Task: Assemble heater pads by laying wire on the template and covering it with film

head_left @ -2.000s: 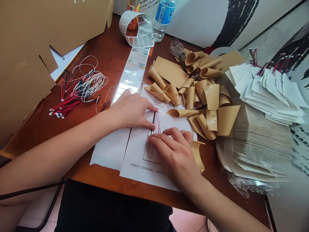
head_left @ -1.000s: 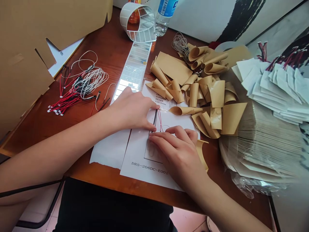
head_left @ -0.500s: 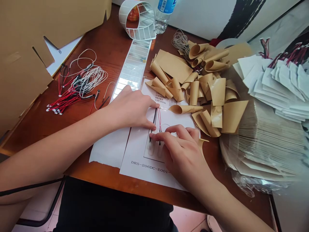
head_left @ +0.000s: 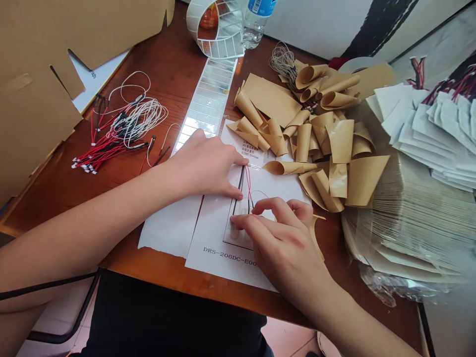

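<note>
A white printed sheet (head_left: 219,265) lies at the table's front, with an outlined rectangle on it. Inside the outline are clear strips (head_left: 235,233) and thin red wires (head_left: 248,178) that run down to dark ends. My left hand (head_left: 208,163) rests palm down at the sheet's left, thumb and index finger spread, their tips beside a black line or wire (head_left: 241,177). My right hand (head_left: 278,228) bends over the outline's lower part; its index fingertip presses at the clear strips and another finger is by the red wires' ends. The right thumb is hidden.
Red and white wires (head_left: 126,126) lie in a bundle at left. A label roll (head_left: 193,34) and a water bottle (head_left: 255,29) stand at the back. Curled brown paper pieces (head_left: 305,141) cover the right, beside a plastic-wrapped stack (head_left: 405,223) topped with white pieces (head_left: 420,124).
The right index fingertip has shifted slightly down over the clear strips, and the red wires' dark ends sit differently near it. The left hand stays in place. The whole view has shifted slightly.
</note>
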A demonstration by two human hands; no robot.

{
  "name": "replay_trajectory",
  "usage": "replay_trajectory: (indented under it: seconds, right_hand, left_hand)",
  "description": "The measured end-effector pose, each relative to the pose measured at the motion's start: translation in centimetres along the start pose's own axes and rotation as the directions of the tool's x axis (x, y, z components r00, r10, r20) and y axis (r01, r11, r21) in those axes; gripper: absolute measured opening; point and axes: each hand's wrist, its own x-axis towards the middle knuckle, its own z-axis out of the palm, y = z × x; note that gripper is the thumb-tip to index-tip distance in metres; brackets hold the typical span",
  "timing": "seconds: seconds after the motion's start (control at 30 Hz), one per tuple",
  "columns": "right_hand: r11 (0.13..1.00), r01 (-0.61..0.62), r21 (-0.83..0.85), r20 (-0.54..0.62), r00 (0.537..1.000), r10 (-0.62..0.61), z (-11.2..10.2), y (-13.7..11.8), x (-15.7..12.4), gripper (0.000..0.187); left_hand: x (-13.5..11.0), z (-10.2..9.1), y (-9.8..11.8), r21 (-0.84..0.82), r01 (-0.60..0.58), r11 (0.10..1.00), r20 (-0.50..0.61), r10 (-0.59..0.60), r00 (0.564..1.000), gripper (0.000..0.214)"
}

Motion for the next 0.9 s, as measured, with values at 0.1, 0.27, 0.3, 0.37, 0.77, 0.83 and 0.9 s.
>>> replay_trajectory:
  seconds: [0.1,0.27,0.3,0.37,0.77,0.83,0.9]
  right_hand:
    - [1.000,0.004,-0.021,0.020,1.000,-0.003,-0.2,-0.1,0.1,0.034]
    - [0.998,0.027,-0.060,0.039,0.999,-0.025,-0.4,-0.4,0.1,0.027]
    - [0.997,0.028,-0.066,0.044,0.999,-0.025,-0.4,-0.4,0.0,0.026]
    - [0.997,0.025,-0.074,0.048,0.999,-0.022,-0.4,-0.5,0.0,0.027]
    - [0.953,-0.295,0.073,-0.156,0.940,0.303,-1.0,1.4,0.0,0.007]
    - [0.950,-0.306,0.056,-0.108,0.944,0.311,-0.5,1.5,0.0,0.014]
    - [0.947,-0.317,0.051,-0.076,0.944,0.320,0.1,1.4,0.0,0.018]
  left_hand:
    - [0.0,-0.1,0.0,-0.005,0.005,1.000,0.009,-0.005,1.000,0.072]
    - [-0.1,-0.2,0.1,-0.017,0.004,1.000,0.018,-0.004,1.000,0.072]
    - [-0.1,-0.2,0.0,-0.026,0.000,1.000,0.017,0.001,1.000,0.072]
    - [-0.2,-0.2,-0.1,-0.051,-0.011,0.999,0.008,0.011,1.000,0.070]
    - [-0.2,-0.1,0.2,0.017,-0.023,1.000,-0.001,0.023,1.000,0.072]
    - [-0.2,-0.2,0.1,-0.011,-0.016,1.000,0.008,0.016,1.000,0.071]
    - [-0.2,-0.3,-0.1,-0.046,-0.013,0.999,0.003,0.013,1.000,0.070]
